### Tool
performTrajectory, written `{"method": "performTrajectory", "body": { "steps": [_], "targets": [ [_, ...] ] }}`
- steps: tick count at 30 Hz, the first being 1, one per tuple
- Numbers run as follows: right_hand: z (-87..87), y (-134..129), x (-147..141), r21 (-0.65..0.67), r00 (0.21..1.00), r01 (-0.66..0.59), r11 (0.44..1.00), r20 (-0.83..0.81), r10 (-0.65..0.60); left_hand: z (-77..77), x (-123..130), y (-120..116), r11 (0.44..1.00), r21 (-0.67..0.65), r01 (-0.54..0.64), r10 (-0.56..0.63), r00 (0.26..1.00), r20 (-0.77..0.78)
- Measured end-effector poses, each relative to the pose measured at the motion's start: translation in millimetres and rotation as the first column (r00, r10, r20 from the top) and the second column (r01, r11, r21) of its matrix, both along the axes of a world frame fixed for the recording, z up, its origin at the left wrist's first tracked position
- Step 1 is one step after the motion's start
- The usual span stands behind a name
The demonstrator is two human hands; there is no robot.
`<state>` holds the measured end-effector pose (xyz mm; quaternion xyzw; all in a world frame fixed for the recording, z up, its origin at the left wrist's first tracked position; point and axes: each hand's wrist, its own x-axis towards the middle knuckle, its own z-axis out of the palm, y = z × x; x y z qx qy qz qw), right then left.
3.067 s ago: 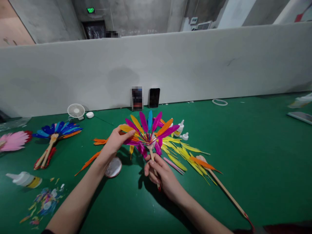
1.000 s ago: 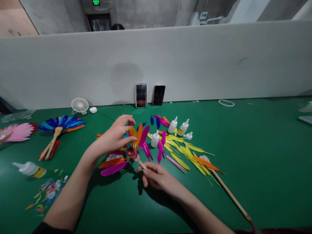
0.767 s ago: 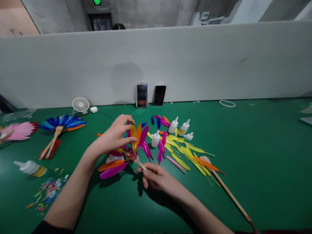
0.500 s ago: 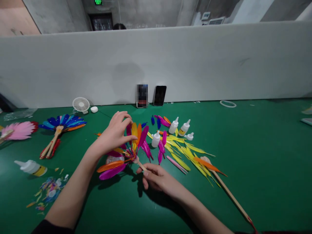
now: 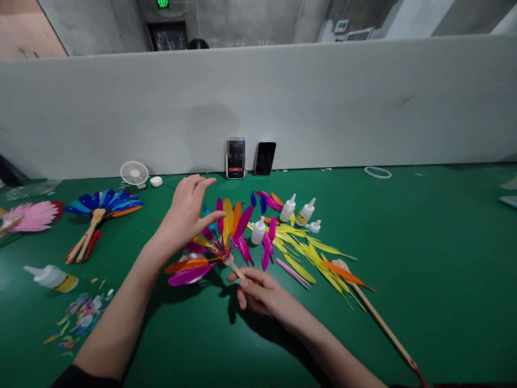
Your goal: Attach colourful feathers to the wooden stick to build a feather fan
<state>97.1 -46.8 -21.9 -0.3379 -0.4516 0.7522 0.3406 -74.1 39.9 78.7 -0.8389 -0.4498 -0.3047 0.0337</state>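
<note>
A fan of magenta, orange, yellow and blue feathers (image 5: 228, 215) spreads out from a short wooden handle (image 5: 235, 268). Fingers and thumb of my right hand (image 5: 258, 291) are closed round that handle, below the feathers. Just above the fan's left side is my left hand (image 5: 189, 213), its fingers apart and nothing between them; the thumb tip comes near the yellow feather. Right of the fan stands a small white glue bottle (image 5: 258, 231) beside loose magenta feathers (image 5: 267, 243).
Loose yellow feathers (image 5: 299, 248), more glue bottles (image 5: 288, 208) and a wooden stick (image 5: 379, 318) lie to the right. A blue feather fan (image 5: 105, 202), scraps (image 5: 86, 312) and a bottle (image 5: 52, 278) are at the left. Two phones (image 5: 265, 159) lean on the partition (image 5: 323, 108).
My left hand has lifted off the feathers, moving slightly left with its fingers spreading. The feather fan has tilted a little, and blue feathers now show behind. My right hand keeps its hold.
</note>
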Motion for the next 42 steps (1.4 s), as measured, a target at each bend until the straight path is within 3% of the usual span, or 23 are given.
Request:
{"method": "performTrajectory", "body": {
  "steps": [3, 5, 7, 8, 9, 10, 11, 12, 13, 14, 16, 18, 19, 21, 23, 25, 27, 29, 32, 36, 38, 42],
  "targets": [
    [1.8, -0.1, -0.2, 0.007, 0.996, 0.063, 0.998, -0.059, -0.062, 14.3, 1.9, -15.0, 0.999, 0.042, -0.029, 0.017, 0.963, 0.27],
    [5.1, 0.1, -0.2, 0.023, 0.99, 0.116, 0.993, -0.082, -0.113, 24.9, 3.5, -32.1, 0.999, 0.053, -0.014, -0.014, 0.867, 0.497],
    [9.2, 1.0, 0.3, 0.052, 0.981, 0.179, 0.982, -0.089, -0.174, 33.4, 4.7, -51.9, 0.994, -0.012, 0.109, -0.073, 0.737, 0.671],
    [11.2, 1.8, 0.9, 0.067, 0.975, 0.209, 0.976, -0.093, -0.202, 36.3, 5.1, -61.3, 0.968, -0.119, 0.221, -0.071, 0.698, 0.712],
    [12.9, 2.7, 1.6, 0.081, 0.969, 0.234, 0.969, -0.098, -0.226, 37.8, 5.3, -69.7, 0.904, -0.255, 0.344, -0.081, 0.723, 0.686],
    [14.4, 3.8, 2.6, 0.092, 0.963, 0.256, 0.962, -0.108, -0.246, 37.6, 5.5, -76.3, 0.816, -0.408, 0.409, -0.105, 0.8, 0.591],
    [15.6, 5.0, 3.5, 0.103, 0.959, 0.271, 0.957, -0.118, -0.258, 35.7, 5.6, -80.9, 0.696, -0.572, 0.434, -0.176, 0.876, 0.45],
    [16.6, 6.2, 4.5, 0.116, 0.956, 0.278, 0.954, -0.126, -0.264, 31.7, 5.8, -83.1, 0.588, -0.701, 0.403, -0.272, 0.915, 0.298],
    [17.3, 7.3, 5.4, 0.129, 0.955, 0.282, 0.951, -0.131, -0.265, 25.7, 6.2, -82.9, 0.526, -0.778, 0.345, -0.349, 0.921, 0.173],
    [18.0, 8.4, 6.1, 0.143, 0.956, 0.279, 0.949, -0.133, -0.261, 17.7, 7.1, -80.4, 0.515, -0.812, 0.276, -0.37, 0.925, 0.08],
    [19.4, 10.1, 6.3, 0.16, 0.96, 0.269, 0.95, -0.127, -0.25, -2.6, 10.8, -70.7, 0.575, -0.797, 0.186, -0.234, 0.971, 0.058],
    [20.6, 11.8, 5.1, 0.164, 0.964, 0.256, 0.953, -0.119, -0.238, -24.3, 17.8, -58.2, 0.605, -0.77, 0.203, 0.023, 0.962, 0.271],
    [21.2, 12.8, 3.9, 0.165, 0.966, 0.248, 0.955, -0.113, -0.232, -33.9, 22.3, -52.5, 0.605, -0.751, 0.264, 0.142, 0.892, 0.428],
    [21.5, 15.2, 0.8, 0.168, 0.972, 0.23, 0.959, -0.094, -0.217, -47.9, 32.2, -44.1, 0.585, -0.685, 0.434, 0.308, 0.662, 0.683],
    [20.3, 18.1, -3.0, 0.177, 0.979, 0.204, 0.963, -0.065, -0.195, -54.5, 41.8, -40.5, 0.565, -0.621, 0.543, 0.415, 0.463, 0.783],
    [17.4, 20.7, -7.2, 0.188, 0.985, 0.173, 0.967, -0.033, -0.17, -55.9, 49.3, -40.6, 0.56, -0.573, 0.598, 0.472, 0.338, 0.814],
    [13.6, 22.1, -11.5, 0.196, 0.989, 0.144, 0.97, -0.002, -0.146, -56.1, 54.1, -42.5, 0.574, -0.546, 0.61, 0.503, 0.264, 0.823],
    [9.5, 21.7, -15.3, 0.195, 0.99, 0.135, 0.972, 0.024, -0.142, -57.5, 56.0, -44.2, 0.593, -0.559, 0.58, 0.533, 0.238, 0.812],
    [4.2, 18.9, -18.7, 0.197, 0.989, 0.116, 0.973, 0.072, -0.132, -61.0, 54.4, -44.7, 0.607, -0.606, 0.514, 0.557, 0.269, 0.786],
    [4.5, 15.9, -14.3, 0.32, 0.959, 0.149, 0.935, 0.182, -0.215, -61.9, 47.4, -41.6, 0.694, -0.563, 0.448, 0.493, 0.274, 0.826],
    [10.8, 17.1, -6.3, 0.443, 0.905, 0.241, 0.863, 0.219, -0.365, -60.8, 43.9, -40.3, 0.727, -0.539, 0.425, 0.47, 0.263, 0.842],
    [34.3, 30.6, 17.3, 0.618, 0.698, 0.468, 0.631, 0.179, -0.693, -59.3, 40.6, -40.9, 0.73, -0.538, 0.422, 0.488, 0.229, 0.842]
  ]
}}
